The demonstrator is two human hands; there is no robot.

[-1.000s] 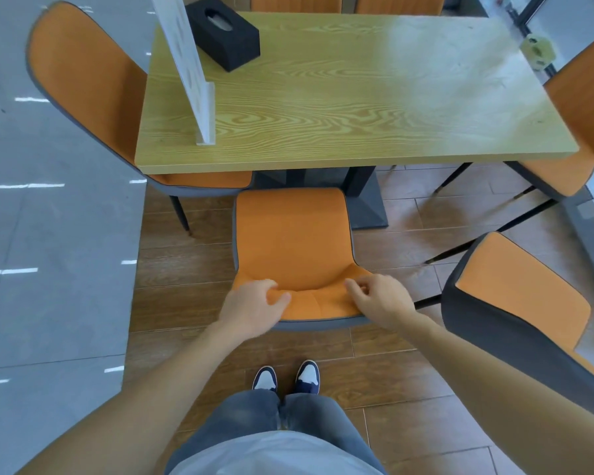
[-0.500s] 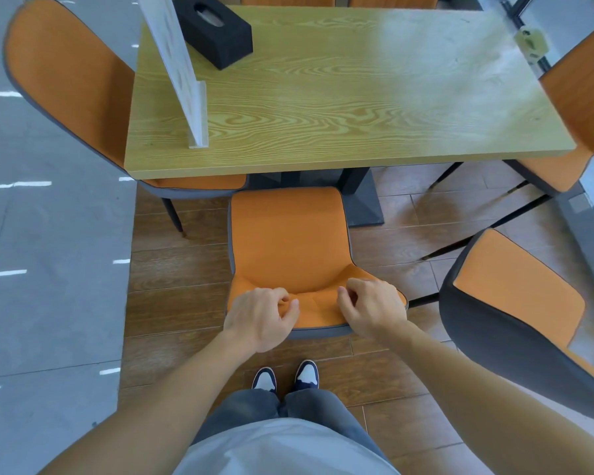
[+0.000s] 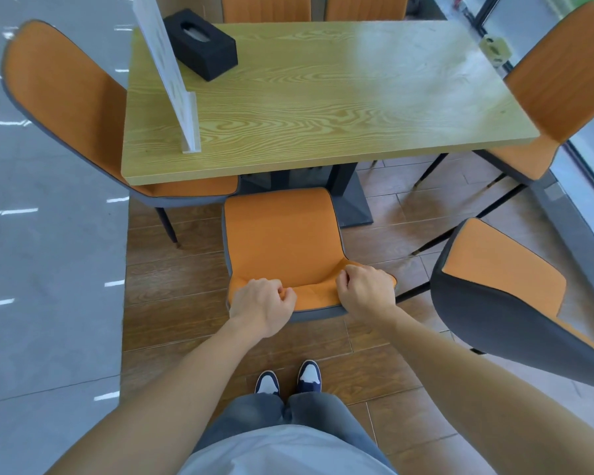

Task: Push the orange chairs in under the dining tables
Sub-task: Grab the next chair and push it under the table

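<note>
**One chair going in, more chairs left to push**

The job looks partly done. The middle chair (image 3: 282, 248) is right in front of both hands. The front of its seat sits right at the edge of the wooden table (image 3: 323, 97), but most of the seat is not under it yet. I think it needs one more push forward.

The left hand (image 3: 262, 305) is curled shut over the top edge of the chair's back. The right hand (image 3: 366, 290) is curled shut on the same edge, just beside it. Both arms reach forward and down.

Off to the right of the right hand stands another chair (image 3: 501, 296). It is turned away and well apart from the table, so it needs pushing in later. Past the left hand, a chair (image 3: 66, 97) has its seat partly under the table. Far to the right, one more chair (image 3: 570, 73) sits partly in too.
</note>
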